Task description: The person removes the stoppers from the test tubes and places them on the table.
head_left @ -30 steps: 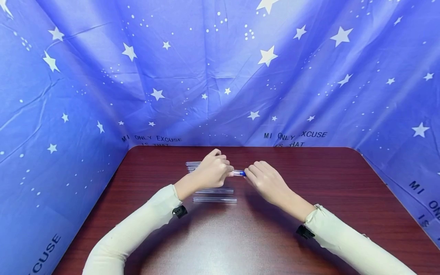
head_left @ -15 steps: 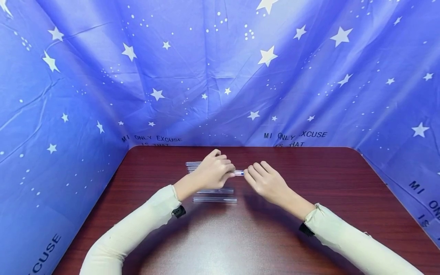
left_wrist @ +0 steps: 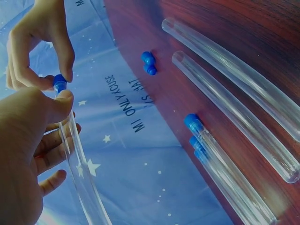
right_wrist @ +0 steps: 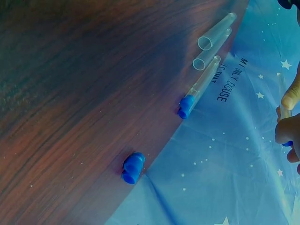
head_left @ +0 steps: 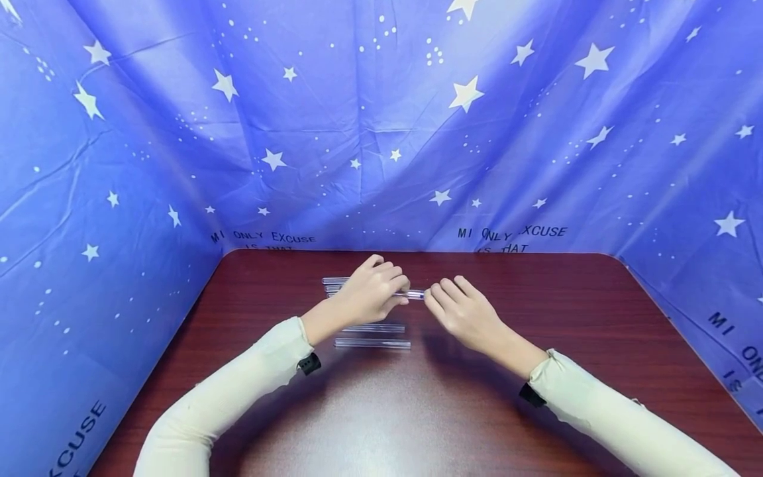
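My left hand (head_left: 372, 291) grips a clear test tube (left_wrist: 84, 178), held up off the table with its mouth toward the right hand. At that mouth sits a blue stopper (left_wrist: 59, 80), pinched between the thumb and forefinger of my right hand (head_left: 461, 315). In the left wrist view the stopper is at least partly in the tube; how deep is hard to tell. Two test tubes without stoppers, one nearer (left_wrist: 234, 65) and one farther (left_wrist: 229, 110), lie on the table. Beyond them, tubes with blue stoppers (left_wrist: 225, 173) lie side by side, partly hidden by my left hand in the head view.
Loose blue stoppers (right_wrist: 133, 167) lie close together on the dark red wooden table (head_left: 381, 411), hidden in the head view. A blue cloth with white stars (head_left: 357, 132) hangs behind the table and along both sides.
My right fingers have shifted over the blue stopper, so less of it shows in the head view. The left hand still grips the test tube. The head view has tilted slightly.
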Tool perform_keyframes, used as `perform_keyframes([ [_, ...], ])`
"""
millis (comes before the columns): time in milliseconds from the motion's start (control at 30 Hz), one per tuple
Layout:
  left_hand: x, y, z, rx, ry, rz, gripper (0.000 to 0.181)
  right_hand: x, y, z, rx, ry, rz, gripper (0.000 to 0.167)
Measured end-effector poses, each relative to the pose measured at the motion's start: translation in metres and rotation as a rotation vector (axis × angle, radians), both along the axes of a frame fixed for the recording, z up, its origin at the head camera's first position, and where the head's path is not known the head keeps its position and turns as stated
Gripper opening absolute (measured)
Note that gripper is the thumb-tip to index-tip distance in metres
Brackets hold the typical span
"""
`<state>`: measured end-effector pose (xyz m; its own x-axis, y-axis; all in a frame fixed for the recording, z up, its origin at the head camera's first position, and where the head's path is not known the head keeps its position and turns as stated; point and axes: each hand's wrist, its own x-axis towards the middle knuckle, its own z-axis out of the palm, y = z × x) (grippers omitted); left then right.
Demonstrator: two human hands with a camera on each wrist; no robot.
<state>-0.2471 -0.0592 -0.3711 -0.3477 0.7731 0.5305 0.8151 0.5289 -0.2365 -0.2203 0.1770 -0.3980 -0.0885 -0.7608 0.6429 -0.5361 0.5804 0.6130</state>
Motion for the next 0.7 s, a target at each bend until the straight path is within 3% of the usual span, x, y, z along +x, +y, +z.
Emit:
perform_keyframes([
  [400,-0.0012,0.0017,0.0012,-0.041,0.045,0.01,0.017,-0.0004,0.0004,0.0048,-0.034,-0.132,-0.025,0.019],
  [700,-0.0034,0.0006,0.002,-0.037,0.102,-0.026,0.018,-0.0031,-0.0002,0.0105,-0.059,-0.188,-0.011,0.02],
])
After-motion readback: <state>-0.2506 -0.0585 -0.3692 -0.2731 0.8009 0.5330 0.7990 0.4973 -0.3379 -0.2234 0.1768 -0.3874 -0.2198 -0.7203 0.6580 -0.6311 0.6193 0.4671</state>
